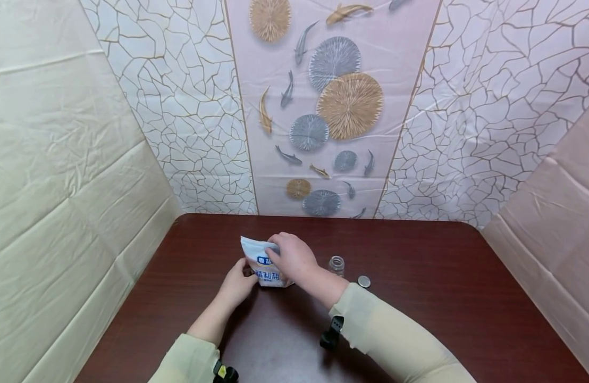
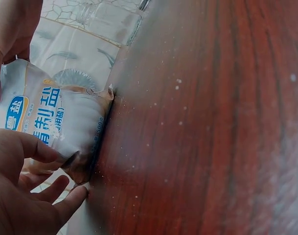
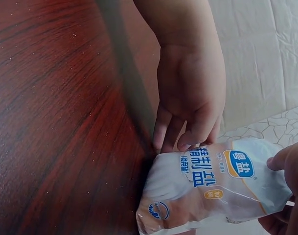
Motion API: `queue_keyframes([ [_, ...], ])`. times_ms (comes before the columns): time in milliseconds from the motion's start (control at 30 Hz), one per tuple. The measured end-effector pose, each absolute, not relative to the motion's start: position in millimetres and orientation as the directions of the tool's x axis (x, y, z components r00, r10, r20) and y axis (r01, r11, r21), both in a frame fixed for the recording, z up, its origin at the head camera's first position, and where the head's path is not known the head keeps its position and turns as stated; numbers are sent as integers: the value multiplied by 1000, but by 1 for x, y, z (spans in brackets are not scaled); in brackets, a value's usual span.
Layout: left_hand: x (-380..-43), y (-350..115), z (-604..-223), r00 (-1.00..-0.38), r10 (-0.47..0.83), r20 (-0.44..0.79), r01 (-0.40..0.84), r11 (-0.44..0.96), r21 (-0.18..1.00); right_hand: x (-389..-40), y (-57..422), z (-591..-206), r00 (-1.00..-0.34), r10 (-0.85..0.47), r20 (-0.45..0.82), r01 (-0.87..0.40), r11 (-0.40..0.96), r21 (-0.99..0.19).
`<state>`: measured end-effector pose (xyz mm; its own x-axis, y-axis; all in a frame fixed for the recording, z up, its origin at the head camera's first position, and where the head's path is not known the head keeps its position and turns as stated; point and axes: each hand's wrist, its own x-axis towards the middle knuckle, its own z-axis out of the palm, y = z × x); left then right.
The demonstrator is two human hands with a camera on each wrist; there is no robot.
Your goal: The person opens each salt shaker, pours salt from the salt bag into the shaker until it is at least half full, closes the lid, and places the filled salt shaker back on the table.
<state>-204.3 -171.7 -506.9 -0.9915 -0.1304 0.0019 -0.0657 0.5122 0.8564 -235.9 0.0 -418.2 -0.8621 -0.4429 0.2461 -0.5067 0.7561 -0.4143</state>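
Observation:
A white and pale-coloured plastic bag of salt with blue lettering stands upright on the dark wooden table. My right hand grips its upper right side, the thumb on the front and the fingers behind. At the bag's lower left edge, my left hand holds the side between thumb and fingers. The left wrist view shows the left thumb lying across the front of the salt bag, with fingertips near its bottom corner. In the right wrist view the bag's printed front faces the camera.
Right of the bag stands a small uncapped glass jar. A round silvery lid lies beside the jar. White grains dot the reddish-brown table. Patterned cloth hangs behind the table, and plain cloth hangs at the left.

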Motion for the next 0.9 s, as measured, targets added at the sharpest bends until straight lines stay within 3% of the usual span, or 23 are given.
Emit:
queue_keyframes([
  [900, -201, -168, -508, -983, -184, -29, -99, 386, 917, -232, 1, -419, -873, -418, 252, -488, 734, -471],
])
